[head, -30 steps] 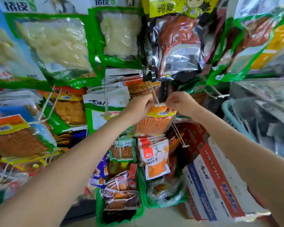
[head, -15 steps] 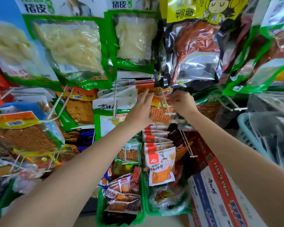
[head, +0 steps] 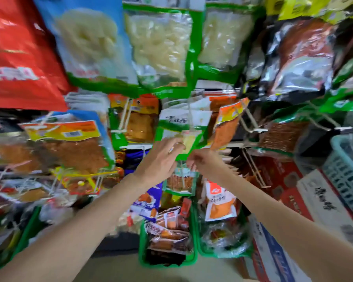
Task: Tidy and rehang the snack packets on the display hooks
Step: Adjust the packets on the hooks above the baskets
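A: How much room is there around the green-and-white packet (head: pixel 181 127)?

B: Little. It hangs crowded on its hook (head: pixel 190 112). A brown packet (head: pixel 139 125) is just beside it on the left, an orange packet (head: pixel 225 127) is just beside it on the right, tilted, and big pale green-edged bags (head: pixel 161 47) overlap its top. The only open gap is straight below its bottom edge, where both hands are.

A: Which way does it hang?

B: Long axis up and down, printed face toward the camera, lower corner at the fingers.

A: And the hands?

B: The left hand (head: pixel 159 161) is spread, fingers fairly straight, tips touching the packet's lower edge. The right hand (head: pixel 205 162) sits just below and right of the packet, fingers curled and bunched. It's blurred, so I cannot tell whether it pinches anything.

A: What else is near?

B: Below the packet hangs a small green-trimmed packet (head: pixel 180 180), and lower right of it an orange-and-white packet (head: pixel 219 200). Under those, two green baskets (head: pixel 192 259) full of loose snacks. An empty white hook (head: pixel 253 121) sticks out past the orange packet. Cardboard boxes (head: pixel 322 204) and a pale blue basket (head: pixel 348 171) stand far right.
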Available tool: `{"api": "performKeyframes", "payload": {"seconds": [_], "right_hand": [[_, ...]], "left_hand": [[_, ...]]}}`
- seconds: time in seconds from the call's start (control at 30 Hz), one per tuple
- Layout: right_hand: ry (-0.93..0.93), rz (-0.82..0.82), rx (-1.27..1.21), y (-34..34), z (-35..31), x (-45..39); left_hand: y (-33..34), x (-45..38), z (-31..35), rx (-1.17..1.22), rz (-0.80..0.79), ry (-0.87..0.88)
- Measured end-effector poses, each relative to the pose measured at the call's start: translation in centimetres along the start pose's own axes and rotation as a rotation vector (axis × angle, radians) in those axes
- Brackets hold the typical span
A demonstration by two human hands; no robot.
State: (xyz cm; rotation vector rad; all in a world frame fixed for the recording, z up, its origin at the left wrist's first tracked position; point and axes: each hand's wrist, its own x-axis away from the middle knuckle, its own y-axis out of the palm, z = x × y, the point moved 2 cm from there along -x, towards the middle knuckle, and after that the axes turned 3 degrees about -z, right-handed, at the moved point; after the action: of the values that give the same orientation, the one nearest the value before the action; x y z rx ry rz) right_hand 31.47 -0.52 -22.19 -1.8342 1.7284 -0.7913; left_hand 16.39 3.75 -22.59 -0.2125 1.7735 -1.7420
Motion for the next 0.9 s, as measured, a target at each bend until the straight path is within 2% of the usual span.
{"api": "performKeyframes", "payload": {"seconds": [0.2, 0.3, 0.4, 0.53, 0.6, 0.7, 0.9], "right_hand": [[-0.395, 0.024, 0.085, 9.1, -13.1, -3.2], [-0.473, 0.030, 0.241, 12.9, -17.7, -4.8], [-0.384, 0.154, 0.249, 14.1, -20.6, -6.4], [-0.145, 0.124, 0.334, 14.3, -22.3, -8.1], [-0.149, 0.180, 0.352, 14.2, -23.1, -8.6], [-0.121, 0.250, 0.230, 14.1, -24.2, -8.9], [0.027, 0.122, -0.016, 13.7, -25.2, -7.9]], "left_hand": [[-6.4, 10.1, -8.4, 0.039, 0.214, -0.174], [-9.4, 14.7, -12.4, -0.025, 0.223, -0.308], [-11.2, 17.3, -15.0, 0.013, 0.212, -0.390], [-12.2, 18.3, -16.0, 0.147, 0.214, -0.437], [-12.5, 18.4, -16.0, 0.141, 0.220, -0.400], [-12.7, 18.7, -16.0, 0.110, 0.203, -0.349], [-13.4, 19.2, -15.9, 0.163, 0.271, -0.272]]}}
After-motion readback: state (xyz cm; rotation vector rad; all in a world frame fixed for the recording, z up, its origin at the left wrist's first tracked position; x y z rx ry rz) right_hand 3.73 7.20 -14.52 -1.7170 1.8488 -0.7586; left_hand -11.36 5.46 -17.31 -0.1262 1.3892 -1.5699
